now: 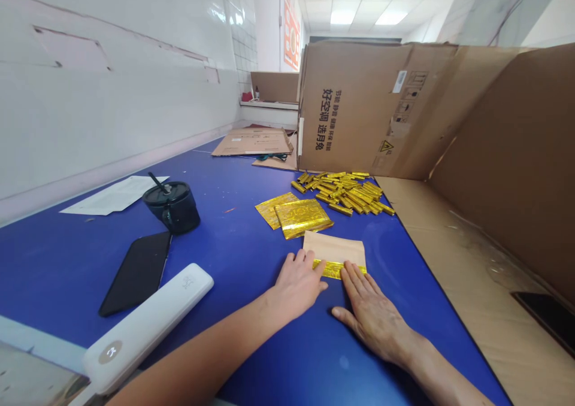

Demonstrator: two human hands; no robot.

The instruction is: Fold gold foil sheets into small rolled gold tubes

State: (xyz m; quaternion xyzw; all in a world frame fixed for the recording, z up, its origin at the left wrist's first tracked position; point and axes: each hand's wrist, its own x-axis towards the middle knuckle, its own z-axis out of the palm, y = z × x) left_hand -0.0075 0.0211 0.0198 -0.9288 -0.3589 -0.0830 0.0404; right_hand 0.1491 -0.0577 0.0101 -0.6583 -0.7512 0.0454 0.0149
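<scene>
My left hand [296, 286] rests on the left end of a tan paper sheet [335, 249], its fingertips at the near edge. A strip of gold foil [339, 269] lies along that edge, and my right hand [372, 316] presses its spread fingers on the strip. Neither hand visibly grips anything. Just beyond the sheet, a stack of gold foil sheets [303, 217] overlaps another gold sheet [273, 209]. Farther back, a loose pile of small gold foil rolls [345, 193] lies on the blue table [233, 346].
A black lidded cup [171, 208], a black phone [137, 273], a long white device [148, 328] and papers [114, 194] lie to the left. A large cardboard box [354, 106] stands behind the rolls, with cardboard [485, 244] to the right. A white tiled wall [117, 76] runs along the left.
</scene>
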